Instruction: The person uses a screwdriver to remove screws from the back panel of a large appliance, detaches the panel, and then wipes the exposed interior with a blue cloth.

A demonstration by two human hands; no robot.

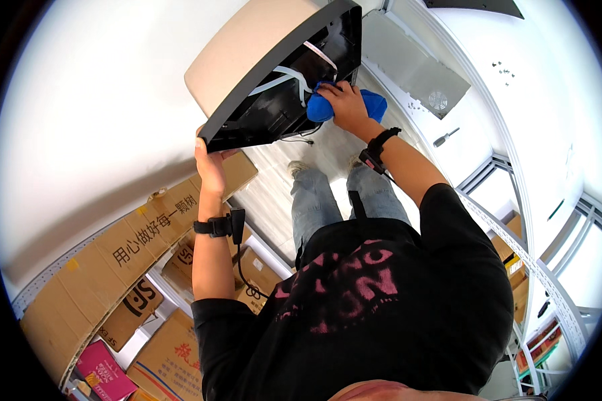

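A large casing with a beige outer shell (247,53) and an open black inside is tilted up in front of me. My left hand (211,167) grips its near left corner, fingers wrapped around the black rim. Pressed into my right hand (344,107) is a bunched blue cloth (375,104), held at the right part of the casing's open side. White flat cables (274,85) run across the black interior beside the cloth. A thin dark cable (306,141) dangles below the casing. My right fingertips are partly hidden in the cloth.
On the right, a white worktop (471,107) carries a grey metal panel (408,57) with a round vent, a screwdriver (446,137) and scattered screws (504,73). Cardboard boxes (170,354), a long cardboard piece (80,287) and a pink box (105,371) fill shelving on the left.
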